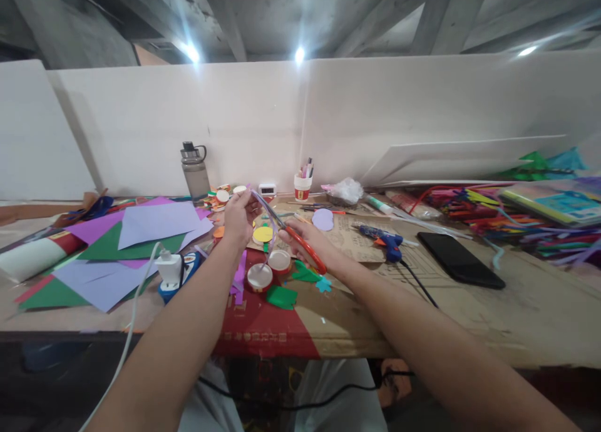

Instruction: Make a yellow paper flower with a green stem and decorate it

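Note:
My right hand (303, 236) grips a pair of scissors (305, 247) by its orange-red handles. The blades point up and left towards my left hand (239, 216), whose fingers pinch a piece of light purple paper (255, 197). A thin purple strip (272, 235) hangs down from near the blades. Below my hands stand two small paper cups (260, 277) with white insides. A yellow disc (263, 234), green paper pieces (282, 297) and a blue flower cutout (323, 284) lie close by.
Purple and green sheets (159, 224) are piled at left beside a power strip (181, 272) with a white plug. A bottle (194, 171) and a cup of pens (303, 186) stand at the back. To the right lie a glue gun (389, 243), a phone (460, 260) and pipe cleaners (462, 213).

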Demonstrator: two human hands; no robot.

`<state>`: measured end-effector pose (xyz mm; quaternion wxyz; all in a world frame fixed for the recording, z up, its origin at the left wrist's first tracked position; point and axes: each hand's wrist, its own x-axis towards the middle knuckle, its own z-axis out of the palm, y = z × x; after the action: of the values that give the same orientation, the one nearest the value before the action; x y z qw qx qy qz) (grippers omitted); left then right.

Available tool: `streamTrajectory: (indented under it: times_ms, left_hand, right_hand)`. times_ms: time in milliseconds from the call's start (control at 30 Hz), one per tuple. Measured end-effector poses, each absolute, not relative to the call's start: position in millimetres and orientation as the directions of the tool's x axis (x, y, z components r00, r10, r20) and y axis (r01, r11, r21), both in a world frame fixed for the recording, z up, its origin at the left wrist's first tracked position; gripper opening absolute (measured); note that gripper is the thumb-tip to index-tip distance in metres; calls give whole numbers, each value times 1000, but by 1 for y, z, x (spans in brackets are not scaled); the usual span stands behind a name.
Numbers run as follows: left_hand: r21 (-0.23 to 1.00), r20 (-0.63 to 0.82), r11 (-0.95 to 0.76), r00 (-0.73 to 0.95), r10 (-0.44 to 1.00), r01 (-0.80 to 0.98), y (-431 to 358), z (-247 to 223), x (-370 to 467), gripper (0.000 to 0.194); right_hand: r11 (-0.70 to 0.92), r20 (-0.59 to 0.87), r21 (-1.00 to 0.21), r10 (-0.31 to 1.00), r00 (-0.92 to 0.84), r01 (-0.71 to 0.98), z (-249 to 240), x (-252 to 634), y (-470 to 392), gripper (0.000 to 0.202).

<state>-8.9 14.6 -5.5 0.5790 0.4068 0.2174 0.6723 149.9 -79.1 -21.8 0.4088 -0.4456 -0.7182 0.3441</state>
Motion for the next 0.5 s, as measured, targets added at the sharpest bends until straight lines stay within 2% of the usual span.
streamTrajectory:
  times_ms: [267,500]
  left_hand:
    - [764,275,-235,-26,961,-601,12,-3,-8,18]
    - [773,298,-255,-22,954,-581,12,-3,-8,18]
  right_hand:
    - [284,209,-922,937,-278,262,-24,151,-79,25]
    - [339,255,-891,924,-285,301,-23,151,-80,26]
